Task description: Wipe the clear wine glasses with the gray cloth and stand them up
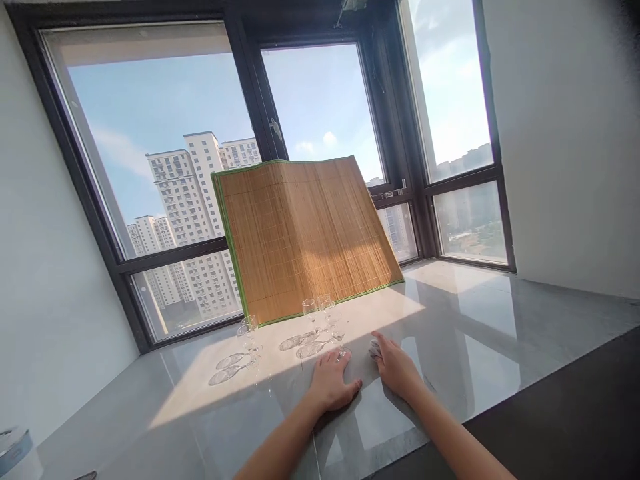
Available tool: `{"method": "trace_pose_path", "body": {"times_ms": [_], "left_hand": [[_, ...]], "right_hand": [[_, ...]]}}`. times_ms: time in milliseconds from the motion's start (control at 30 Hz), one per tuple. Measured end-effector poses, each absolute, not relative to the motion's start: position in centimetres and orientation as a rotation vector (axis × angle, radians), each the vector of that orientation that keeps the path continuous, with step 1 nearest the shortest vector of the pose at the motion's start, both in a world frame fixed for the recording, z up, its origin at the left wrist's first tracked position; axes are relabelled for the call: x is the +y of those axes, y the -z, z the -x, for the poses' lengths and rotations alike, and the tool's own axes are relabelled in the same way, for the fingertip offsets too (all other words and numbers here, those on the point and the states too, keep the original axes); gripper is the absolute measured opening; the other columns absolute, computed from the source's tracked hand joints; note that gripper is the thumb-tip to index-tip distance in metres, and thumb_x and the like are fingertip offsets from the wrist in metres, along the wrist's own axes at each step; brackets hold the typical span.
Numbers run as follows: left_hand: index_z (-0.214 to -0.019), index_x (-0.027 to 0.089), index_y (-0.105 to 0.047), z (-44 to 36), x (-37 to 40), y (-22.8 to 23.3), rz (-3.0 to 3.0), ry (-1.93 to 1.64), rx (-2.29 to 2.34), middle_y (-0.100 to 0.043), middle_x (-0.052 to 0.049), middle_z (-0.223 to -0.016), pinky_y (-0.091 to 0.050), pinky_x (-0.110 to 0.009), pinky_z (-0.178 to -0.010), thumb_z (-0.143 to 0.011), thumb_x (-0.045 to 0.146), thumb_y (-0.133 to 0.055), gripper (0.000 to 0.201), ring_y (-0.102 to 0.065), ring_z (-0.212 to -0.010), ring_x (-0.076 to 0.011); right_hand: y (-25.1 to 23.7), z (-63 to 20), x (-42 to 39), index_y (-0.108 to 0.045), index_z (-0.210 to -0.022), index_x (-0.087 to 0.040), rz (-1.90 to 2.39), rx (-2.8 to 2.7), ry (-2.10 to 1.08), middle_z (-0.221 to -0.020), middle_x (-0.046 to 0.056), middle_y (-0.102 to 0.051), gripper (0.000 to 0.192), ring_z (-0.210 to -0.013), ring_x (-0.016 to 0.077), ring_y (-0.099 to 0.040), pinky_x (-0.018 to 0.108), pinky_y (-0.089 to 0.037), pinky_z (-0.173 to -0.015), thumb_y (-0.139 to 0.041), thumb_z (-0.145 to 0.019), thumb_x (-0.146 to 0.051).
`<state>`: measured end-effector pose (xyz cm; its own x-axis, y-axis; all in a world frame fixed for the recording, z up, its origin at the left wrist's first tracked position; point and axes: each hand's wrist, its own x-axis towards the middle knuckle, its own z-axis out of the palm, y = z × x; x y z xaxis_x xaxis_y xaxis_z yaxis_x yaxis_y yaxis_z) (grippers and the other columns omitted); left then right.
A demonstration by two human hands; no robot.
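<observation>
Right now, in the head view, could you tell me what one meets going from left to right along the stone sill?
White container → left pair of wine glasses → left hand → right hand, on a small cloth.

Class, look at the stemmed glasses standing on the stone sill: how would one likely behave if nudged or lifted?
The stemmed glasses look thin and clear, so probably fragile and light. Tall on narrow stems, one would likely tip rather than slide. The stone sill looks polished, so a knocked glass may roll. The left hand lies flat on the sill nearby; the right hand rests on a crumpled cloth.
</observation>
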<state>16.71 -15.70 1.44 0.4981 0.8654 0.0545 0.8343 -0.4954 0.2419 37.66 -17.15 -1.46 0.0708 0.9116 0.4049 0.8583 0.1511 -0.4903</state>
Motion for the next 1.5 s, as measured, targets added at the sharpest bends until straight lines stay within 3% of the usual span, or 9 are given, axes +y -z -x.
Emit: {"method": "trace_pose_path", "body": {"times_ms": [233, 400, 633, 800, 900, 1067, 1167, 1333, 1500], "left_hand": [[-0.148, 0.038, -0.033, -5.2, -22.3, -1.1, -2.503, -0.222, 1.639, -0.031, -0.001, -0.157, -0.008, -0.052, -0.119, -0.079, 0.07, -0.042, 0.077, -0.025, -0.144, -0.0301], [-0.15, 0.034, -0.031, 2.2, -21.8, -0.9, -2.283, -0.178, 2.031, -0.026, -0.002, -0.158, -0.008, -0.054, -0.118, -0.083, 0.071, -0.032, 0.076, -0.018, -0.147, -0.0298], [-0.146, 0.025, -0.038, 3.0, -18.3, -0.7, -2.042, -0.244, 2.371, -0.029, -0.01, -0.157, -0.012, -0.058, -0.114, -0.087, 0.065, -0.03, 0.072, -0.02, -0.145, -0.0325], [-0.119, 0.022, -0.057, 2.2, -20.0, -1.2, -2.253, -0.635, 2.389, -0.057, -0.012, -0.121, -0.034, -0.044, -0.103, -0.089, 0.049, -0.035, 0.047, -0.049, -0.12, -0.0293], [-0.102, 0.023, -0.061, 0.8, -20.6, -2.3, -2.529, -0.667, 2.043, -0.059, -0.009, -0.106, -0.041, -0.039, -0.095, -0.086, 0.041, -0.042, 0.031, -0.053, -0.104, -0.0261], [-0.125, 0.028, -0.057, -4.6, -17.9, -3.3, -2.743, -0.388, 1.471, -0.05, -0.008, -0.134, -0.031, -0.043, -0.11, -0.079, 0.042, -0.055, 0.048, -0.043, -0.124, -0.0288], [-0.142, 0.031, -0.042, -8.4, -14.8, -2.6, -2.708, -0.316, 1.438, -0.035, -0.006, -0.152, -0.019, -0.049, -0.116, -0.082, 0.048, -0.052, 0.063, -0.03, -0.138, -0.0312], [-0.149, 0.034, -0.031, -13.0, -10.3, -1.5, -2.626, -0.296, 1.505, -0.02, -0.004, -0.16, -0.013, -0.052, -0.118, -0.085, 0.058, -0.044, 0.07, -0.019, -0.145, -0.0337], [-0.146, 0.034, -0.036, -15.1, -9.0, -1.6, -2.67, -0.242, 1.434, -0.029, -0.004, -0.157, -0.013, -0.05, -0.118, -0.085, 0.058, -0.042, 0.066, -0.022, -0.145, -0.0287]], "right_hand": [[1.6, -37.7, -17.2, -0.037, -0.141, -0.013, 1.703, -1.793, -0.133, -0.122, 0.014, -0.061, 0.055, -0.116, 0.0274, -0.05, 0.034, -0.037, -0.089, -0.039, -0.085, -0.01], [1.8, -37.8, -17.2, -0.035, -0.141, -0.013, 1.696, -1.792, -0.153, -0.127, 0.016, -0.058, 0.054, -0.119, 0.0288, -0.049, 0.034, -0.038, -0.086, -0.038, -0.087, -0.012], [2.0, -37.9, -16.9, -0.037, -0.139, -0.016, 1.694, -1.784, -0.154, -0.129, 0.014, -0.057, 0.053, -0.122, 0.0271, -0.048, 0.034, -0.038, -0.089, -0.037, -0.086, -0.011], [2.0, -37.9, -16.8, -0.037, -0.138, -0.013, 1.672, -1.766, -0.147, -0.127, 0.015, -0.058, 0.051, -0.12, 0.0278, -0.049, 0.034, -0.038, -0.089, -0.037, -0.087, -0.012], [1.8, -37.9, -17.0, -0.036, -0.139, -0.013, 1.685, -1.735, -0.168, -0.128, 0.016, -0.058, 0.052, -0.12, 0.0278, -0.049, 0.034, -0.038, -0.089, -0.038, -0.087, -0.012], [1.5, -37.8, -17.1, -0.037, -0.138, -0.012, 1.684, -1.703, -0.174, -0.127, 0.016, -0.058, 0.051, -0.119, 0.0271, -0.05, 0.033, -0.038, -0.088, -0.038, -0.087, -0.012], [1.5, -37.8, -17.1, -0.037, -0.138, -0.013, 1.676, -1.687, -0.183, -0.127, 0.015, -0.058, 0.051, -0.12, 0.0265, -0.05, 0.033, -0.038, -0.088, -0.038, -0.087, -0.012], [1.6, -37.9, -16.9, -0.038, -0.139, -0.016, 1.67, -1.648, -0.212, -0.128, 0.015, -0.058, 0.053, -0.117, 0.0254, -0.053, 0.031, -0.038, -0.089, -0.04, -0.086, -0.012], [1.7, -38.0, -16.8, -0.039, -0.138, -0.016, 1.641, -1.634, -0.215, -0.128, 0.014, -0.058, 0.052, -0.117, 0.0257, -0.053, 0.031, -0.039, -0.088, -0.04, -0.086, -0.013]]}}
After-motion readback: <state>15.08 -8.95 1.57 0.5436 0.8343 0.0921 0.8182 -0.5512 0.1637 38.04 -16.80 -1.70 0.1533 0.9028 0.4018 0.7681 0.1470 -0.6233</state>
